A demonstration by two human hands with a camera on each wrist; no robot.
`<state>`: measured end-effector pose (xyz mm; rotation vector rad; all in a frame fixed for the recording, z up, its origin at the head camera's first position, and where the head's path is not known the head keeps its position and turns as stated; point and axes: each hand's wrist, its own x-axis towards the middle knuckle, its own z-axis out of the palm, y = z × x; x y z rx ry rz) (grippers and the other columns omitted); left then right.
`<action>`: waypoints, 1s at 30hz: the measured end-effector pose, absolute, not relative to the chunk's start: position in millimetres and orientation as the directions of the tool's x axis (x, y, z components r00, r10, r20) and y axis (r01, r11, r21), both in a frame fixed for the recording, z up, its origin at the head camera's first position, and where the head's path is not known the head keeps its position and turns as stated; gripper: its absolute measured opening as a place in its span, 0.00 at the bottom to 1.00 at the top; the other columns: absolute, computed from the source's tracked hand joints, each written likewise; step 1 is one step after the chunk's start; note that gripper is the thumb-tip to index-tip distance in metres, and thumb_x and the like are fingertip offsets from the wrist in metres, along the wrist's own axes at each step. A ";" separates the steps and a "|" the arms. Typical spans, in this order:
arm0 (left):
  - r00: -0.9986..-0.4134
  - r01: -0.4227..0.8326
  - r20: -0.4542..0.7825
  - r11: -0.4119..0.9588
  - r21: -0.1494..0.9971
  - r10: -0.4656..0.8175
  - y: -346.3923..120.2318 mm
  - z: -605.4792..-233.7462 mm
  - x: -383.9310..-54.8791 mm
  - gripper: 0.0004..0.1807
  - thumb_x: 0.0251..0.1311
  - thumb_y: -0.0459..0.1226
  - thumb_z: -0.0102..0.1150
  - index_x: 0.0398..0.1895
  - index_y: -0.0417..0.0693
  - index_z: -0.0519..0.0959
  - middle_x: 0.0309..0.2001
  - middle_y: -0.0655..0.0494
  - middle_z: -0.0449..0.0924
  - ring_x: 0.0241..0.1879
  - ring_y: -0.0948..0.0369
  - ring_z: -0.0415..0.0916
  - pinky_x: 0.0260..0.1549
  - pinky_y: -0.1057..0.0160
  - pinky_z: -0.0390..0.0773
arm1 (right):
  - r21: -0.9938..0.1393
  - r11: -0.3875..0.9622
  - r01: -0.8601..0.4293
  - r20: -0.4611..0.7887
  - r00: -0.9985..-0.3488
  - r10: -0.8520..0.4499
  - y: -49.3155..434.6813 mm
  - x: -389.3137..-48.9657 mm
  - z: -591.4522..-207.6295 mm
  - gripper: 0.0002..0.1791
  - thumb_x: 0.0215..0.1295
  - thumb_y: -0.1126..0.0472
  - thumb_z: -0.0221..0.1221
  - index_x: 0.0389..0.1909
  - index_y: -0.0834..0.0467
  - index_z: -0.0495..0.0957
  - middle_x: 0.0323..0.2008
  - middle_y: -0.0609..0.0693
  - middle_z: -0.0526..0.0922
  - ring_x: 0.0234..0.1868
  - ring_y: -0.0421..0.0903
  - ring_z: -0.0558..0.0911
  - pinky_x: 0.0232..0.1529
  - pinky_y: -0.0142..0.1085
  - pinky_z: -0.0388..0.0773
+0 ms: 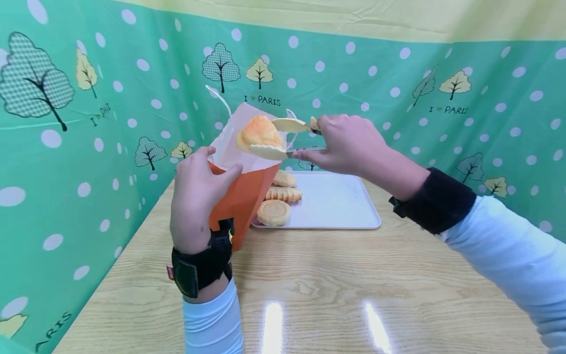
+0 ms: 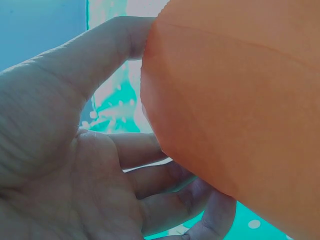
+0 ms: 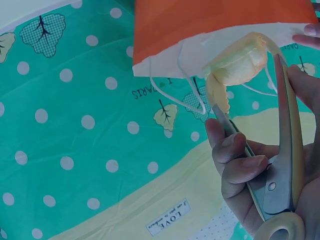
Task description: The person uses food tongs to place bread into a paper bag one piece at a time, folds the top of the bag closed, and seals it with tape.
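An orange paper bag [image 1: 247,196] with a white inside and white string handles leans at the left, its mouth facing up. My left hand [image 1: 194,191] holds it near the rim, thumb and fingers spread around the edge; the left wrist view shows some fingertips hidden by the orange paper [image 2: 235,100]. My right hand [image 1: 353,142] grips a pair of tongs [image 3: 280,185] with metal arms and pale yellow scalloped ends. Between those ends a golden bread roll [image 1: 261,132] is pinched, right at the bag's mouth and overlapping the white lining in the head view.
Behind the bag lies a white tray [image 1: 336,201] on the wooden table [image 1: 353,275]. Along its left side sit a round pastry [image 1: 273,213], a ridged pastry [image 1: 285,195] and another bread [image 1: 284,178], partly covered by the bag. A green dotted cloth [image 1: 376,98] hangs behind.
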<state>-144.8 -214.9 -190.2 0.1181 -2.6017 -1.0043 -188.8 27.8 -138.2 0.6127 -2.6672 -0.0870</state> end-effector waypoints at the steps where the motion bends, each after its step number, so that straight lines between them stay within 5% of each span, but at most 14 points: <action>1: -0.936 0.045 0.289 0.746 0.665 -0.201 -215.1 -190.3 -144.8 0.41 0.57 0.51 0.55 0.69 0.38 0.57 0.47 0.38 0.75 0.37 0.48 0.69 0.33 0.53 0.79 | 0.148 0.900 -0.409 0.371 -0.821 -0.434 26.9 -190.0 -140.6 0.33 0.53 0.27 0.49 0.24 0.56 0.66 0.19 0.51 0.68 0.21 0.49 0.69 0.17 0.39 0.64; 12: -0.939 0.041 0.280 0.743 0.668 -0.200 -217.0 -190.9 -145.4 0.41 0.57 0.51 0.56 0.69 0.39 0.57 0.50 0.38 0.74 0.39 0.49 0.68 0.35 0.53 0.80 | 0.105 0.903 -0.416 0.391 -0.818 -0.423 16.3 -200.5 -158.2 0.33 0.52 0.27 0.50 0.23 0.56 0.67 0.19 0.51 0.69 0.21 0.50 0.70 0.18 0.40 0.67; 18: -0.938 0.031 0.276 0.745 0.667 -0.209 -217.0 -191.8 -146.1 0.41 0.57 0.52 0.55 0.69 0.40 0.57 0.38 0.42 0.72 0.32 0.51 0.67 0.26 0.59 0.73 | 0.079 0.898 -0.434 0.394 -0.813 -0.428 7.9 -206.3 -164.2 0.32 0.52 0.28 0.50 0.21 0.56 0.65 0.18 0.50 0.67 0.19 0.48 0.69 0.16 0.38 0.61; 24: -0.938 0.025 0.269 0.732 0.680 -0.218 -217.2 -191.9 -146.0 0.42 0.56 0.52 0.56 0.69 0.40 0.56 0.51 0.39 0.74 0.40 0.49 0.68 0.35 0.54 0.79 | 0.080 0.894 -0.440 0.399 -0.808 -0.434 3.4 -209.1 -171.7 0.32 0.53 0.28 0.50 0.21 0.56 0.66 0.18 0.50 0.68 0.19 0.48 0.70 0.15 0.38 0.64; 30: -0.937 0.012 0.261 0.728 0.686 -0.231 -219.4 -191.4 -146.4 0.43 0.57 0.52 0.55 0.70 0.40 0.55 0.46 0.39 0.74 0.37 0.50 0.68 0.32 0.56 0.78 | 0.070 0.893 -0.444 0.422 -0.798 -0.430 2.0 -208.6 -173.4 0.33 0.52 0.27 0.51 0.21 0.56 0.65 0.17 0.50 0.65 0.17 0.48 0.67 0.14 0.37 0.59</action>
